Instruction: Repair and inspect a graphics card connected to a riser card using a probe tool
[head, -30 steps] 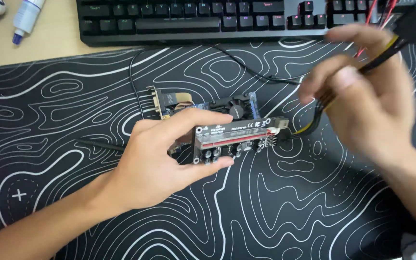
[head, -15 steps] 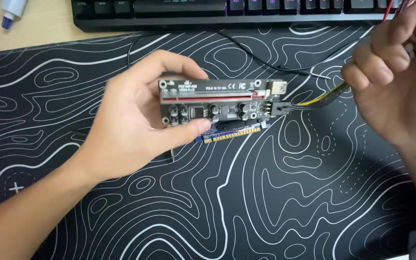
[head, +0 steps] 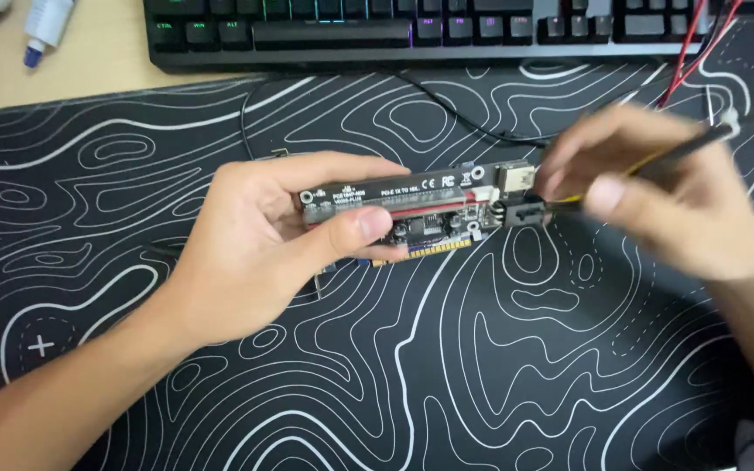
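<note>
Left hand [head: 255, 244]: closed on the board [head: 412, 209], thumb in front, fingers behind
Right hand [head: 656, 201]: blurred, pinching a cable plug [head: 530, 212] at the board's right end
Keyboard [head: 429, 30]: beyond both hands
Mat [head: 482, 366]: under them
</note>
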